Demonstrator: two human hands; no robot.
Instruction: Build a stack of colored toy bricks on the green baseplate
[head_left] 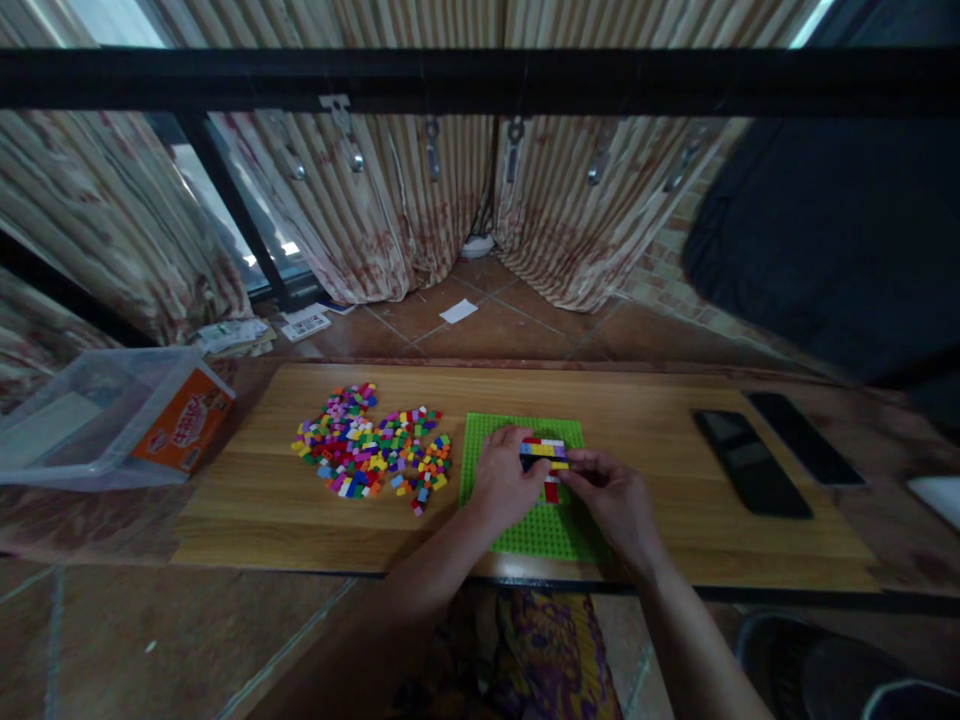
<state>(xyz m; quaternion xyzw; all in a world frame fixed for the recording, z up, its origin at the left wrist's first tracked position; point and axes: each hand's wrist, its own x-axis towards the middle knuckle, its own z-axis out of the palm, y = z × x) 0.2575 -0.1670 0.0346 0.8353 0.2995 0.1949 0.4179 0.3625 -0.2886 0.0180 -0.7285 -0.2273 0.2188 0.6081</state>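
A green studded baseplate (517, 540) lies on the wooden table in front of me. On it stands a small build of toy bricks (546, 450) in yellow, purple, white, red and black. My left hand (510, 475) grips the build from its left side, fingers behind it and thumb at the front. At its right end, my right hand (611, 490) pinches with thumb and fingertips at a yellow brick edge; whether a separate brick is between them I cannot make out. A red brick (552, 493) shows just below the build, between the hands.
A spread pile of loose coloured bricks (367, 445) covers the table (247, 500) left of the baseplate. Two dark phones (750, 462) lie at the right. A clear plastic bin (97, 420) with an orange label stands off the left end. A black rail (480, 80) crosses beyond.
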